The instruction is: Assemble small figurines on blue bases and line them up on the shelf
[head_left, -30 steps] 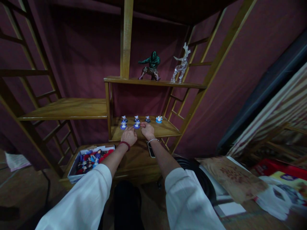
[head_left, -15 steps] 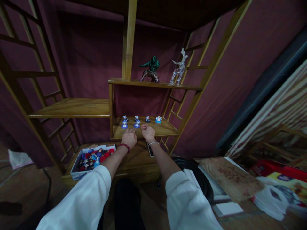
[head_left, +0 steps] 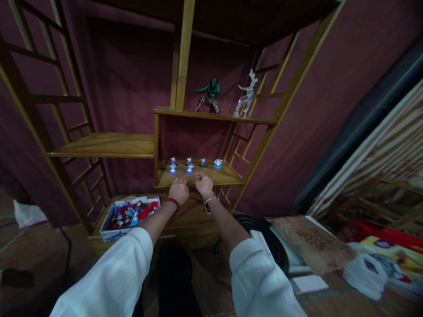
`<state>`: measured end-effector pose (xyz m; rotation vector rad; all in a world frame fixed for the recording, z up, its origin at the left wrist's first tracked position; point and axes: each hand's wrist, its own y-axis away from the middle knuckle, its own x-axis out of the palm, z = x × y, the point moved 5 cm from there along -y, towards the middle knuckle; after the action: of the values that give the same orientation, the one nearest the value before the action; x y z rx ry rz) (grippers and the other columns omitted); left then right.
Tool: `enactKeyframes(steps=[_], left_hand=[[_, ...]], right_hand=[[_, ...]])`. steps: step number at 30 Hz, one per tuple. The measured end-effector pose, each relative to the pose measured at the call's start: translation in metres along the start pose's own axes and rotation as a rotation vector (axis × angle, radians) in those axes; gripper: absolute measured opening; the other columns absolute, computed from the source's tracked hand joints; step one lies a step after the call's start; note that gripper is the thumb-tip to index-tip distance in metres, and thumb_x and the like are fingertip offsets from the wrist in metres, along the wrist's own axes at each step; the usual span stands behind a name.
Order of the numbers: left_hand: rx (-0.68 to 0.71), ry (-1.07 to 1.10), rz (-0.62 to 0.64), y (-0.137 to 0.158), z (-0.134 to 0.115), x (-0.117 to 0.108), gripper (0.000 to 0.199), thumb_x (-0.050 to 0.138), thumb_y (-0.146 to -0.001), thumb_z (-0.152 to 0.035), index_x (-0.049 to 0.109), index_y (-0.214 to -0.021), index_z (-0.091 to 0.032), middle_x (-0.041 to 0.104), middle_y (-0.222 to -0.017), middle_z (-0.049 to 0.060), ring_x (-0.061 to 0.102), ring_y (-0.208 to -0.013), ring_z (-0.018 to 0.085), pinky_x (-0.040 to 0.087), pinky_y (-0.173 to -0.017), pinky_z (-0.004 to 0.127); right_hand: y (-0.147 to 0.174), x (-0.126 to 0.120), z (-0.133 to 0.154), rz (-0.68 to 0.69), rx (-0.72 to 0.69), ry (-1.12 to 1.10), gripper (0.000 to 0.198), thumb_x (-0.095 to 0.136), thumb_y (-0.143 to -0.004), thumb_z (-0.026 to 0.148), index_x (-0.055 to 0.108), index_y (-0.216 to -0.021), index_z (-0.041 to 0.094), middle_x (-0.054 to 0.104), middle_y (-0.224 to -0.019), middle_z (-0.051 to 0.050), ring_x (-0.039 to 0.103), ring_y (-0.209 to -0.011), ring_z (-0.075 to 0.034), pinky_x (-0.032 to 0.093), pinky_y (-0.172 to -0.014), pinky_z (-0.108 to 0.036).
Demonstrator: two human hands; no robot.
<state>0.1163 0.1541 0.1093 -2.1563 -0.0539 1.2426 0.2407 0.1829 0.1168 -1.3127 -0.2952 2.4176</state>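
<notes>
My left hand is at the front edge of the small wooden shelf, its fingers curled downward. Close beside it, my right hand has thumb and fingertips pinched together. Whatever either hand holds is too small or hidden to make out. Just beyond the fingers stands a small purple-based figurine, with another purple-based figurine to its left. Behind them are dark-based figurines, one of them a small dark figurine. A blue-based figurine stands at the right end of the row.
An open box of colourful figurines sits on the lower ledge at left. On the upper shelf are a green-and-brown crouching statue and a clear deer. A phone-like object lies under my right wrist. Cardboard and bags lie right.
The view has shifted slightly. Both hands stay close together at the shelf edge, with the right one still pinched. The figurines on the shelf keep their places.
</notes>
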Motion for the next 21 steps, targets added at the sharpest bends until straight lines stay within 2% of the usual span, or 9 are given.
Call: enactKeyframes(steps=[8,14,21], left_hand=[[0.042,0.018,0.008,0.008,0.000,-0.001,0.043,0.040,-0.068,-0.005,0.056,-0.107,-0.014,0.056,-0.113,0.007,0.045,-0.106,0.018,0.036,-0.095,0.036],[0.060,0.051,-0.017,0.016,-0.002,-0.004,0.044,0.040,-0.068,-0.003,0.056,-0.108,-0.012,0.056,-0.114,0.008,0.045,-0.106,0.018,0.035,-0.096,0.035],[0.053,0.113,-0.045,0.030,-0.004,-0.013,0.045,0.038,-0.066,0.000,0.057,-0.104,-0.014,0.058,-0.109,0.006,0.045,-0.105,0.016,0.037,-0.096,0.033]], right_hand=[[0.002,0.001,0.004,0.018,0.003,0.002,0.027,0.045,-0.071,0.009,0.059,-0.090,0.023,0.066,-0.087,0.002,0.060,-0.082,-0.012,0.043,-0.070,-0.019],[0.014,0.004,0.011,0.003,-0.084,-0.012,0.027,0.045,-0.071,0.010,0.059,-0.089,0.024,0.066,-0.085,0.002,0.059,-0.081,-0.011,0.042,-0.071,-0.019],[0.037,0.008,0.024,-0.076,-0.185,-0.044,0.026,0.040,-0.074,0.010,0.060,-0.084,0.022,0.064,-0.086,0.002,0.055,-0.084,-0.012,0.039,-0.078,-0.021]])
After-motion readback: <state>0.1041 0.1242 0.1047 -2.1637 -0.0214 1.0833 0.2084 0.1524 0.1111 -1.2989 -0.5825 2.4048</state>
